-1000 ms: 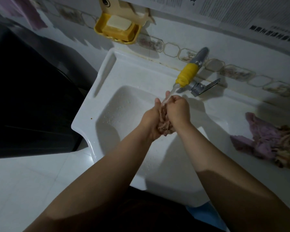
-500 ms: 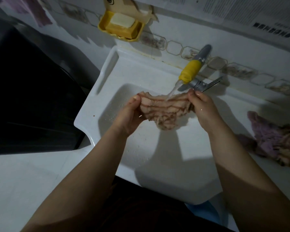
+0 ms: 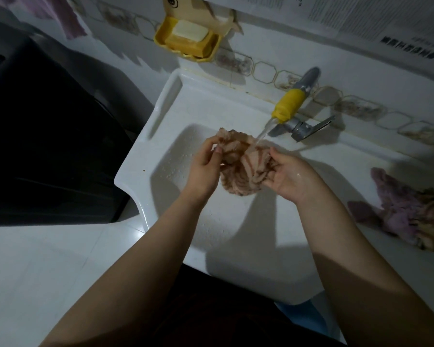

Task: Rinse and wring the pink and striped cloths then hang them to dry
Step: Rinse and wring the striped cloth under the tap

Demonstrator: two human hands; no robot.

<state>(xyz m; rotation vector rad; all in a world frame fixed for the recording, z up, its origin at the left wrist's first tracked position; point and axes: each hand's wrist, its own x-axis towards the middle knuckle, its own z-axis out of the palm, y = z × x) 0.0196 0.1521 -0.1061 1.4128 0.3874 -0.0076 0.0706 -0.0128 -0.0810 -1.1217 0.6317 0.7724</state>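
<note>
A wet striped cloth (image 3: 243, 166) hangs bunched over the white sink basin (image 3: 176, 156), under a thin stream of water from the yellow-sleeved tap (image 3: 290, 105). My left hand (image 3: 206, 164) pinches its upper left edge. My right hand (image 3: 286, 172) grips its right side with curled fingers. A pink cloth (image 3: 396, 209) lies crumpled on the sink's right ledge, with a striped, frayed part at its right end.
A yellow soap dish (image 3: 188, 40) with a bar of soap hangs on the tiled wall above the sink. The metal tap handle (image 3: 311, 126) sticks out to the right. A dark bulky object (image 3: 48, 146) stands left of the sink. Pink fabric (image 3: 65, 18) hangs at top left.
The cloth went from balled between both hands to stretched wide under the tap. Now it is gathered again, my hands closer together and lower over the basin.
</note>
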